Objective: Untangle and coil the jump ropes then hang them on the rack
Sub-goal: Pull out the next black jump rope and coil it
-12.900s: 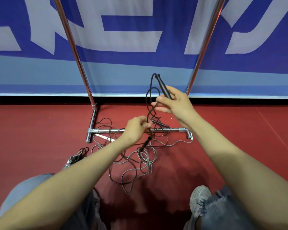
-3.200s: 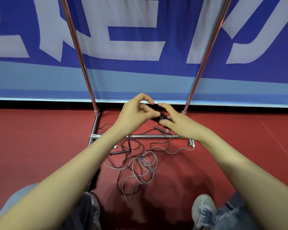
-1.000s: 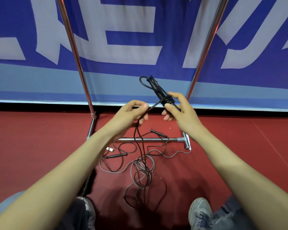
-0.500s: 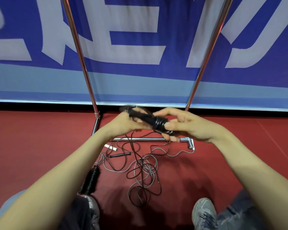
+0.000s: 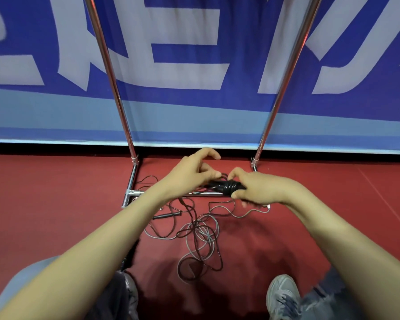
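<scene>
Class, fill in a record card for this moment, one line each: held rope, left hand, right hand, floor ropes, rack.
black jump rope: cord partly wound round its handles
left hand: pinches its cord beside the winding
right hand: grips the wound handles
floor ropes: grey and dark cords tangled on red floor
rack: chrome, behind the hands, top out of view

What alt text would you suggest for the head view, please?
The left hand and right hand hold a black jump rope, cord wound round its handles. Tangled ropes lie below on the red floor, before a chrome rack and blue banner.
</scene>
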